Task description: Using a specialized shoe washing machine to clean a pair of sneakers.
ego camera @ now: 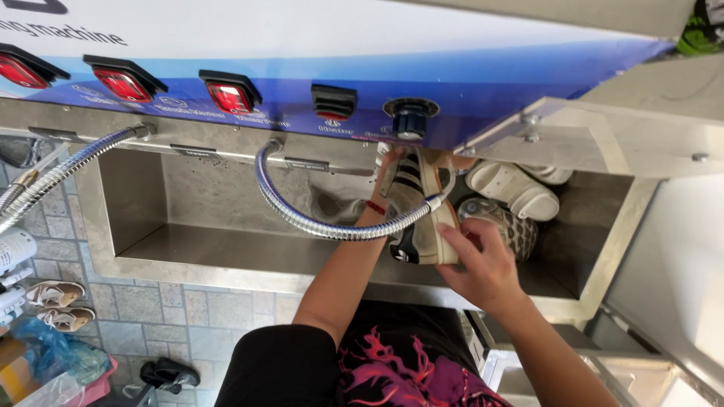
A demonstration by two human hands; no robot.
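Observation:
My left hand [388,179] reaches into a stainless steel basin [226,252] and grips the upper end of a beige sneaker with black stripes [422,218], held upright on its side. My right hand [483,264] rests with its fingers on the lower sole edge of the same sneaker. A flexible metal hose [302,218] curves from the machine's front, crosses over my left wrist and ends at the sneaker. I cannot see whether water is running.
A pair of white sandals [513,188] and a grey patterned shoe [516,226] lie in the basin's right end. Above are red switches [230,96] and a black knob [411,117]. A second hose [68,166] hangs left. Shoes [56,294] stand on the tiled floor.

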